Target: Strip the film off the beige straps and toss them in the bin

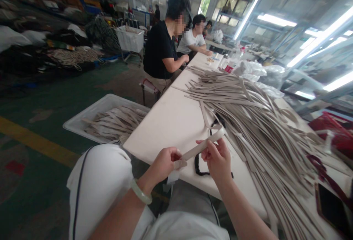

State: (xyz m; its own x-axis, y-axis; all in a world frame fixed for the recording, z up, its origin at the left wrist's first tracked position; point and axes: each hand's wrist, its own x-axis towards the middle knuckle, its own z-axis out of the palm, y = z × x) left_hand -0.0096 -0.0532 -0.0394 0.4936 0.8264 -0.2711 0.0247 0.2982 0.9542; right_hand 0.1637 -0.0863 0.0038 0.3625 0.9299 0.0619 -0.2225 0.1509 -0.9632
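Observation:
A flat beige strip (194, 151) stretches between my two hands above the near edge of the white table (165, 122). Its left end is pinched in my left hand (167, 162), where a short piece folds over by the fingertips. My right hand (217, 157) grips the strip farther along, and the strip curves in a loop above those fingers. Beneath my right hand lies a black cord (197, 166) on the table. A large pile of similar beige strips (256, 122) covers the table's right side.
A white bin (79, 122) of strips stands on the floor at the left. A person in black (157, 48) and one in white sit beyond it. Dark red scissors (317, 166) and a phone (332, 207) lie at the right. Plastic bags (250, 70) sit farther back.

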